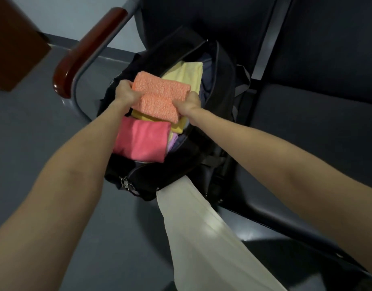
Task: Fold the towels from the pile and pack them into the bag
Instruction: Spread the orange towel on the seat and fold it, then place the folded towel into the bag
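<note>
- Nearest the camera: two bare forearms reach forward from the lower corners, and a leg in pale trousers (204, 238) runs from the bottom edge up to the bag.
- Left hand (126, 92): fingers curled round the left edge of the folded orange towel (160, 97), gripping it.
- Right hand (188, 103): fingers curled round the right edge of the same towel, gripping it; the thumb is hidden beneath the cloth.
- Orange towel: a folded, coarse-textured rectangle, held between both hands in the open mouth of the bag, above the cloths already packed.
- Black bag (160, 179): stands unzipped on the dark seat (306, 127), its lower end touching the trouser leg; a metal zip pull (125, 182) hangs at its near left corner.
- Contents of the bag: a folded pink towel (142, 140) at the near end; a yellow towel (177, 126) partly under the orange one; a pale yellow cloth (186, 75) at the far end; a sliver of lilac cloth (173, 141) just beside the pink towel.
- Seating: a wooden armrest (86, 49) on a grey metal frame stands left of the bag; a dark backrest rises behind it.
- Surroundings: grey floor (34, 133) at left, with a brown piece of furniture (15, 38) in the upper left corner.
</note>
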Available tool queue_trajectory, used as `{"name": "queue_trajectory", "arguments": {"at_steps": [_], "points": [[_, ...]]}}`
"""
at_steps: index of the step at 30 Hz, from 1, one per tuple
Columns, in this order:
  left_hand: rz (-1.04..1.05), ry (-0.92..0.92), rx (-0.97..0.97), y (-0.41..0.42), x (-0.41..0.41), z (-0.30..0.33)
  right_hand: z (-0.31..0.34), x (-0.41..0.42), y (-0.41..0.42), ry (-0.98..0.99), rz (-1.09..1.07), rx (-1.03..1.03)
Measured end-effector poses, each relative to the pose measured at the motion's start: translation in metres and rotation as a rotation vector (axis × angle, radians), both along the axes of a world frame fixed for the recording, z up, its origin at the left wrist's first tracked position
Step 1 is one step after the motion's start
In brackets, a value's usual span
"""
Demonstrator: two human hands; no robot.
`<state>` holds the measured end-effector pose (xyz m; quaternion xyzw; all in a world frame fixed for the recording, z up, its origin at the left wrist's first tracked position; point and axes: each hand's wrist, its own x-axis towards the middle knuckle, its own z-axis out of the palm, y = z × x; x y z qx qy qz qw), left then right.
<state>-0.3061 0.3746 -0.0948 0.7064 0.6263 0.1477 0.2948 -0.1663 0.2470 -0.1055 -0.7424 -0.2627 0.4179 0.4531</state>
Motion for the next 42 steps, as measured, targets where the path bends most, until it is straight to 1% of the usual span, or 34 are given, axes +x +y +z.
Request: {"name": "queue_trajectory", "arguments": {"at_steps": [4,7,9,12,14,16,18,19,20,24,30,35,39,42], "points": [[0.067,0.057,-0.099,-0.002,-0.007,-0.03,-0.032,-0.007,-0.003,-0.067,0.042,-0.069],[0.071,0.145,-0.103,-0.004,-0.012,-0.036,-0.044,-0.009,-0.008,-0.104,0.06,-0.103],[0.052,0.215,-0.066,-0.007,-0.01,-0.033,-0.043,-0.007,-0.011,-0.155,0.099,-0.111],[0.01,0.369,0.11,-0.027,-0.003,-0.022,-0.034,0.001,-0.023,-0.206,0.16,-0.117],[-0.06,0.394,0.245,-0.042,0.002,-0.019,-0.027,0.009,-0.04,-0.321,0.22,-0.118],[-0.179,0.356,0.349,-0.056,0.009,-0.018,-0.024,0.023,-0.064,-0.575,0.291,-0.137],[-0.304,0.338,0.39,-0.075,0.021,-0.017,-0.026,0.042,-0.095,-0.802,0.347,-0.157],[-0.351,0.344,0.397,-0.087,0.031,-0.016,-0.026,0.053,-0.113,-0.848,0.366,-0.174],[-0.393,0.352,0.401,-0.101,0.043,-0.015,-0.027,0.063,-0.131,-0.845,0.372,-0.21],[-0.535,0.373,0.362,-0.158,0.101,-0.015,-0.026,0.108,-0.213,-0.773,0.342,-0.398],[-0.828,0.393,0.285,-0.271,0.2,-0.028,-0.027,0.181,-0.352,-0.745,0.201,-0.584],[-1.078,0.394,0.224,-0.381,0.28,-0.036,-0.023,0.246,-0.466,-0.725,0.024,-0.687],[-1.259,0.324,0.219,-0.461,0.332,-0.035,-0.027,0.29,-0.543,-0.781,-0.197,-0.699],[-1.363,0.288,0.204,-0.508,0.36,-0.038,-0.029,0.308,-0.593,-0.817,-0.435,-0.716]]}}
